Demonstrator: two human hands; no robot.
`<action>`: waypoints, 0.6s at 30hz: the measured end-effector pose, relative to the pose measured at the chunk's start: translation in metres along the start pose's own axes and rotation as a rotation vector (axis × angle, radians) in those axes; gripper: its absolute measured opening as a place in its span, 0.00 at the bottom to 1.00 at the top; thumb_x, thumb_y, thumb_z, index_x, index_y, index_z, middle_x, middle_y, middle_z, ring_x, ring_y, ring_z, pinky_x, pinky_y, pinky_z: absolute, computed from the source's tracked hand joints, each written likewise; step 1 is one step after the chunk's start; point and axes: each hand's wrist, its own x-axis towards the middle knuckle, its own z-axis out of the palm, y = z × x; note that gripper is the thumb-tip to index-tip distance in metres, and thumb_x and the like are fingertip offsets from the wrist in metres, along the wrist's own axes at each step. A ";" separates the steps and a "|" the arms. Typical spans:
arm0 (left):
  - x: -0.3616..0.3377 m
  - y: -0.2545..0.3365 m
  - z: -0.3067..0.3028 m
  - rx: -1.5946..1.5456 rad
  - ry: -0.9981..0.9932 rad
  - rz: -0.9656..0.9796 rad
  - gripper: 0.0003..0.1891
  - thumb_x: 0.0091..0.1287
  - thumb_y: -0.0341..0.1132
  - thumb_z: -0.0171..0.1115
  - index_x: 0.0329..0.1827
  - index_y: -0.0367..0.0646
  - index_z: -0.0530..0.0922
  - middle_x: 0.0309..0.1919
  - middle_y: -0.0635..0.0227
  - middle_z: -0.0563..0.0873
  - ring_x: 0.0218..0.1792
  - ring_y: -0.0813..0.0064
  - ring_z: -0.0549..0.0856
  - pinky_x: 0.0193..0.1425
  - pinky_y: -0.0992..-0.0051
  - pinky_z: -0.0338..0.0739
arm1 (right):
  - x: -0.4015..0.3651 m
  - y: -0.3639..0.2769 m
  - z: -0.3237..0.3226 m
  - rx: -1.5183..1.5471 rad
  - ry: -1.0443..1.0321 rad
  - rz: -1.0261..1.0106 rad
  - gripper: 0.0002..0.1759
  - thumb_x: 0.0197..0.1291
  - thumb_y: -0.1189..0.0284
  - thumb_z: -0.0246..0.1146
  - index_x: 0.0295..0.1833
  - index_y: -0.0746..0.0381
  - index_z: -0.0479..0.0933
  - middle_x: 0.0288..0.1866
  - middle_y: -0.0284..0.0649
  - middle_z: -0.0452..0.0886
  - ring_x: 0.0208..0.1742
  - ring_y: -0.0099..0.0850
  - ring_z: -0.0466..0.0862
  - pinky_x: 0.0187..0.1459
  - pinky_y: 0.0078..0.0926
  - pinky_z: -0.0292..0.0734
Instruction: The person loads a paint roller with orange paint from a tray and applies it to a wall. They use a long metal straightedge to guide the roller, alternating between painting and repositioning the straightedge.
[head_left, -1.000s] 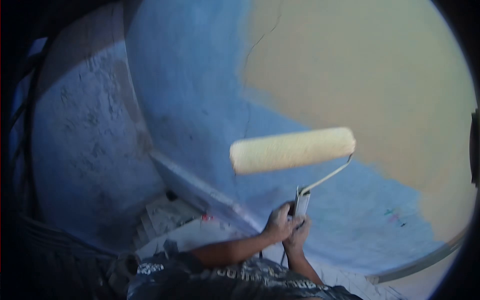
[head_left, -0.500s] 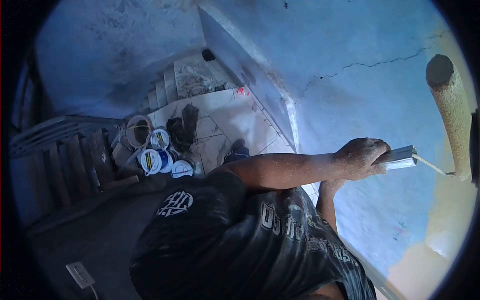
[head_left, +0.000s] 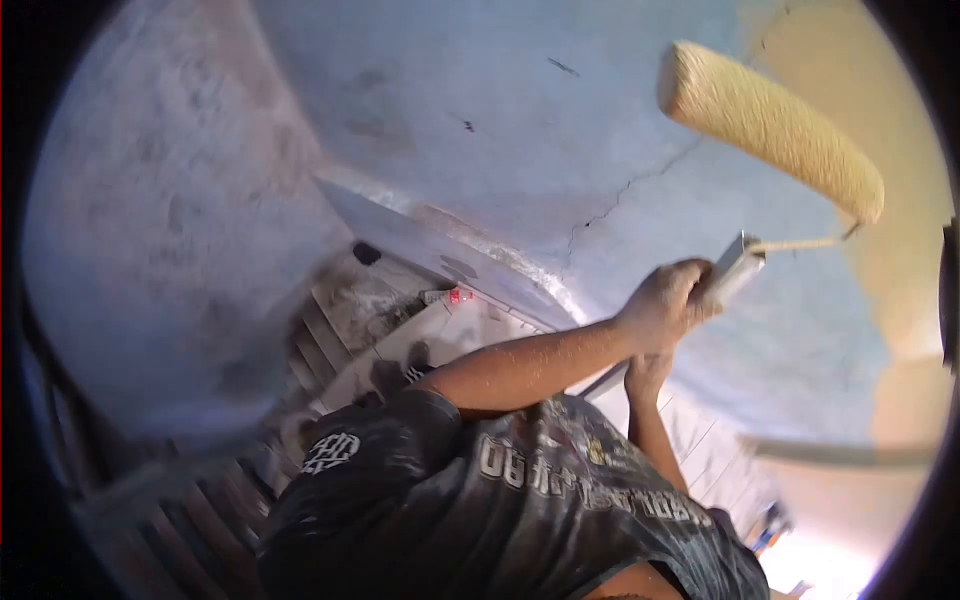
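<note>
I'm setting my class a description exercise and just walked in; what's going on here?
A person's left hand holds a paint roller by its handle; the right hand is just below, its grip partly hidden. Behind the roller, the wall is part blue, part yellow, with a crack in the blue. Whether roller and wall touch is unclear.

The roller (head_left: 772, 130) has a long, fat, pale yellow sleeve with a coarse, ridged nap, tilted from its far left end down to its nearer right end. A thin, cream-coloured rod (head_left: 800, 244) joins the right end to a silvery, straight-sided handle (head_left: 737, 270) slanting up to the right. The wall (head_left: 520, 190) behind is mottled blue with a jagged crack, and yellow at right. Whether the sleeve touches it cannot be told.
</note>
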 end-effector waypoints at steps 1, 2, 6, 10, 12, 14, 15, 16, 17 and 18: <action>0.001 -0.001 -0.013 -0.017 -0.068 -0.043 0.20 0.60 0.37 0.69 0.51 0.35 0.78 0.43 0.55 0.86 0.44 0.62 0.86 0.51 0.66 0.79 | -0.006 0.012 0.012 -0.071 0.012 -0.024 0.30 0.61 0.66 0.61 0.66 0.71 0.67 0.64 0.57 0.73 0.67 0.48 0.72 0.66 0.40 0.65; 0.001 -0.005 -0.027 0.011 -0.134 -0.060 0.20 0.59 0.38 0.70 0.50 0.36 0.78 0.41 0.57 0.86 0.44 0.66 0.86 0.50 0.68 0.79 | -0.011 0.014 0.033 -0.107 0.110 -0.025 0.28 0.62 0.66 0.59 0.65 0.70 0.68 0.63 0.57 0.74 0.64 0.49 0.75 0.63 0.43 0.68; 0.005 0.016 -0.093 0.096 -0.290 -0.077 0.23 0.60 0.44 0.72 0.51 0.37 0.79 0.40 0.58 0.86 0.42 0.72 0.86 0.48 0.69 0.81 | -0.008 -0.044 0.086 -0.044 0.114 0.146 0.26 0.56 0.67 0.69 0.56 0.68 0.73 0.54 0.54 0.79 0.54 0.50 0.80 0.56 0.39 0.73; 0.017 0.024 -0.109 0.082 -0.269 0.123 0.23 0.59 0.42 0.72 0.49 0.33 0.79 0.35 0.54 0.87 0.36 0.62 0.88 0.45 0.68 0.82 | 0.001 -0.084 0.115 0.064 0.345 0.228 0.25 0.59 0.61 0.69 0.55 0.67 0.74 0.48 0.47 0.82 0.49 0.39 0.82 0.52 0.36 0.74; 0.012 0.028 -0.112 0.171 -0.266 0.170 0.24 0.59 0.43 0.72 0.51 0.34 0.79 0.37 0.54 0.87 0.38 0.61 0.88 0.47 0.67 0.82 | 0.000 -0.103 0.116 0.039 0.374 0.219 0.25 0.56 0.67 0.68 0.56 0.67 0.71 0.45 0.48 0.81 0.47 0.40 0.82 0.50 0.38 0.75; 0.008 0.029 -0.121 0.162 -0.321 0.161 0.26 0.63 0.49 0.69 0.53 0.36 0.78 0.40 0.57 0.85 0.41 0.67 0.87 0.47 0.68 0.82 | -0.005 -0.109 0.121 0.015 0.383 0.208 0.25 0.54 0.72 0.67 0.56 0.68 0.69 0.43 0.49 0.80 0.45 0.42 0.83 0.48 0.39 0.76; 0.007 0.029 -0.124 0.168 -0.332 0.140 0.26 0.63 0.49 0.69 0.54 0.36 0.77 0.40 0.57 0.85 0.41 0.68 0.87 0.48 0.68 0.82 | -0.007 -0.109 0.124 0.022 0.374 0.243 0.24 0.54 0.73 0.66 0.55 0.67 0.69 0.42 0.49 0.81 0.43 0.41 0.83 0.47 0.39 0.76; 0.004 0.029 -0.127 0.174 -0.340 0.122 0.26 0.64 0.49 0.69 0.54 0.36 0.77 0.39 0.57 0.85 0.41 0.68 0.87 0.48 0.68 0.82 | -0.010 -0.109 0.126 0.030 0.364 0.275 0.23 0.54 0.73 0.66 0.54 0.67 0.69 0.42 0.48 0.81 0.42 0.40 0.84 0.45 0.38 0.76; 0.002 0.028 -0.129 0.172 -0.337 0.122 0.26 0.64 0.49 0.69 0.54 0.36 0.77 0.39 0.57 0.85 0.41 0.68 0.87 0.48 0.68 0.82 | -0.013 -0.108 0.128 0.028 0.362 0.273 0.23 0.54 0.73 0.66 0.54 0.67 0.69 0.42 0.48 0.81 0.42 0.40 0.84 0.45 0.38 0.76; 0.002 0.026 -0.129 0.143 -0.342 0.108 0.26 0.64 0.49 0.69 0.54 0.36 0.77 0.39 0.58 0.86 0.41 0.68 0.87 0.48 0.68 0.82 | -0.014 -0.109 0.128 0.029 0.374 0.256 0.22 0.54 0.73 0.66 0.53 0.67 0.69 0.40 0.48 0.81 0.40 0.40 0.84 0.44 0.38 0.76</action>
